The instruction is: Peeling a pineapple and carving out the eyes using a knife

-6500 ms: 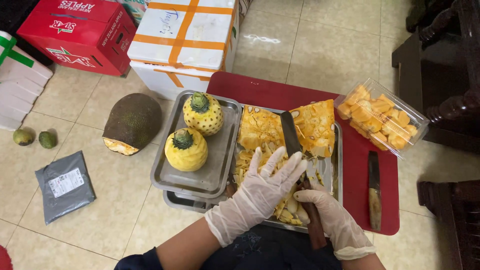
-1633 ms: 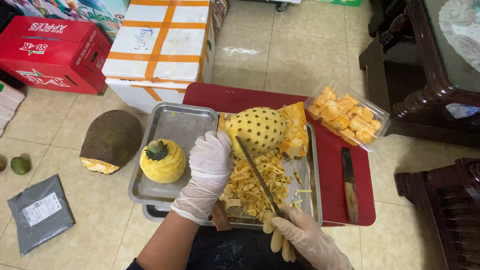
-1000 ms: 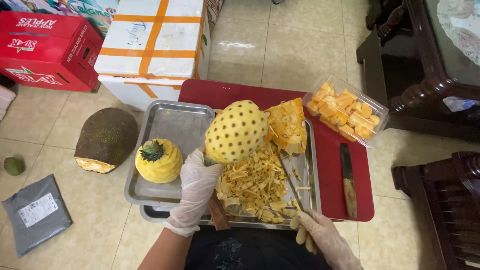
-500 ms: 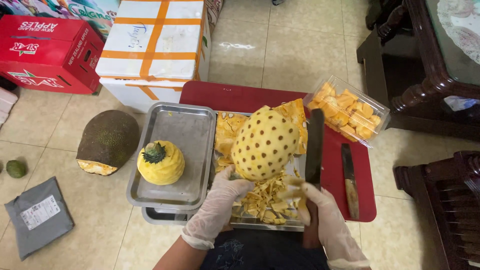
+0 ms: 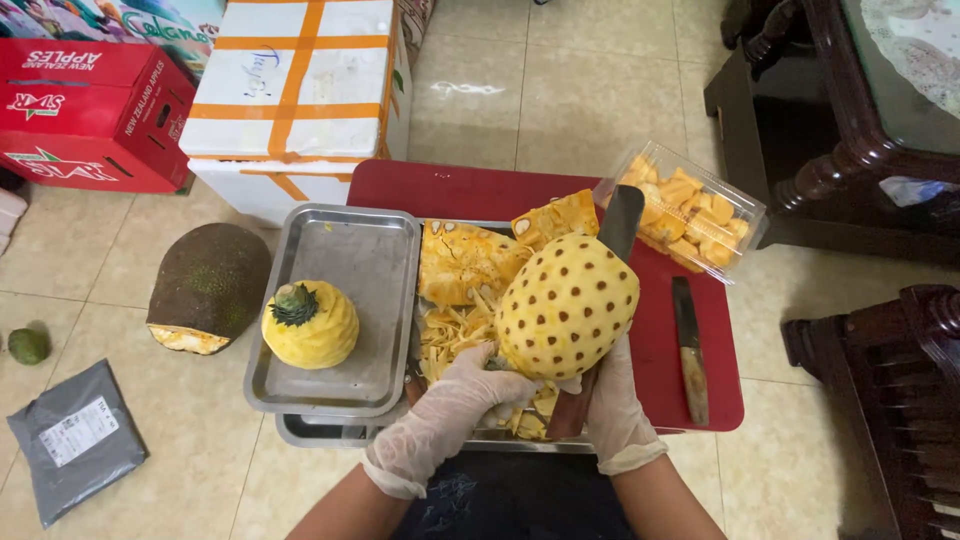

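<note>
Gloved hands: left hand [image 5: 452,402] clasped under peeled pineapple [image 5: 566,305], right hand [image 5: 612,400] gripping cleaver [image 5: 618,222] behind it.

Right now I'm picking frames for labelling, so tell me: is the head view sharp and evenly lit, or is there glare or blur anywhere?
Head view: soft, even indoor light, weak shadows; the peeled pineapple and both gloved hands, left hand and right hand, look sharp; mild sheen on the steel tray and a pale reflection on the floor tiles; straight lines bow slightly toward the edges.
</note>
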